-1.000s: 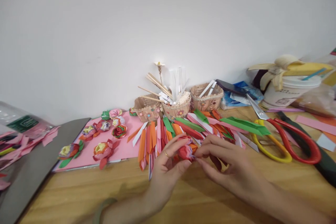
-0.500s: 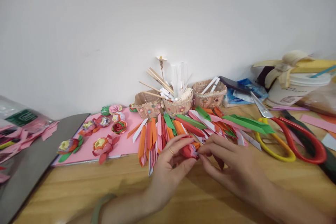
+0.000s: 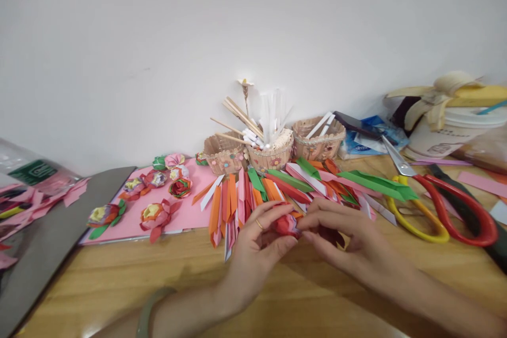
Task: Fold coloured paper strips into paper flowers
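A small red and pink paper flower (image 3: 285, 225) is between my two hands, above the wooden table. My left hand (image 3: 259, 253), with a ring on one finger, curls its fingers and thumb around the flower's left side. The fingertips of my right hand (image 3: 344, 237) pinch the flower's right edge. Just behind both hands lie folded paper strips (image 3: 229, 200) in orange, pink, white, red and green. Finished-looking paper flowers (image 3: 154, 215) rest on and beside a pink sheet (image 3: 194, 216) to the left.
Three small decorated baskets (image 3: 224, 158) with sticks and straws stand by the wall. Scissors (image 3: 435, 190), a lidded cup (image 3: 443, 134) under a banana peel and a blue packet (image 3: 374, 137) are at the right. A grey board (image 3: 79, 232) with pink scraps is at the left.
The camera view has shifted slightly. Both hands keep their hold on the flower, which seems turned a little, with more of its pink side showing.
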Demonstrator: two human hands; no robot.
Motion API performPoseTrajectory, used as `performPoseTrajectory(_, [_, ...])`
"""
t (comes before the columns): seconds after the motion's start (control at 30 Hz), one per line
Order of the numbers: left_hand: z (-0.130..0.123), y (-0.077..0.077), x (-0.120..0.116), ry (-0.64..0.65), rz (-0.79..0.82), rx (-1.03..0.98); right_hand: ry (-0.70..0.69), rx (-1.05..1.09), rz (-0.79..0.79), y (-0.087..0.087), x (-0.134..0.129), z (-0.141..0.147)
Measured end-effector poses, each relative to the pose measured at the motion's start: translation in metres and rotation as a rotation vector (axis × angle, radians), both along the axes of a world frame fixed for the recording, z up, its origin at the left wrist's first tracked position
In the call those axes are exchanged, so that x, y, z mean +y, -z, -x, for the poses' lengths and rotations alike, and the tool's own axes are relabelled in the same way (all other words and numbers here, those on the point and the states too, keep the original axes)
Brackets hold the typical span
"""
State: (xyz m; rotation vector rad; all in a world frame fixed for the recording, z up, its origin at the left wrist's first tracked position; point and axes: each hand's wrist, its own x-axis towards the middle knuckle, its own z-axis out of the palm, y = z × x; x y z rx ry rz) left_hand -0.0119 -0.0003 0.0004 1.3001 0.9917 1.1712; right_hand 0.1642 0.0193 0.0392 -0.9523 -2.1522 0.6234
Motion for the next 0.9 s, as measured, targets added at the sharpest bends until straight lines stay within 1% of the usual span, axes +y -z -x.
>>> performPoseTrajectory(0.03, [0.0001, 0.0000, 0.0001, -0.007, 0.002, -0.006, -0.031, 0.028, 0.079, -0.0027, 0.0019, -0.0006])
performPoseTrajectory(0.1, [0.0000, 0.0005, 0.0004, -0.011, 0.005, -0.020, -0.078, 0.052, 0.180, -0.0070, 0.0060, -0.0021])
performPoseTrajectory(0.23, [-0.0004, 0.0019, 0.0009, 0.011, -0.006, -0.054, -0.135, 0.027, 0.276, -0.0109, 0.0107, -0.0049])
performPoseTrajectory(0.3, [-0.0003, 0.0025, 0.0010, 0.017, -0.009, -0.053, -0.147, -0.001, 0.284, -0.0113, 0.0105, -0.0055])
performPoseTrajectory(0.37, [-0.0003, 0.0032, 0.0015, 0.021, -0.008, -0.036, -0.132, -0.023, 0.258, -0.0103, 0.0092, -0.0053])
performPoseTrajectory(0.5, [-0.0004, 0.0046, 0.0032, 0.034, -0.007, -0.027, -0.048, -0.027, 0.196, -0.0058, 0.0059, -0.0034])
performPoseTrajectory(0.6, [-0.0003, 0.0047, 0.0036, 0.059, -0.013, -0.048, -0.021, -0.013, 0.214, -0.0040, 0.0042, -0.0020])
performPoseTrajectory(0.73, [0.0008, 0.0044, 0.0033, 0.111, -0.039, -0.078, -0.041, 0.011, 0.254, -0.0053, 0.0039, -0.0019])
performPoseTrajectory(0.9, [0.0018, 0.0047, 0.0037, 0.125, -0.043, -0.101, -0.103, -0.029, 0.240, -0.0088, 0.0063, -0.0065])
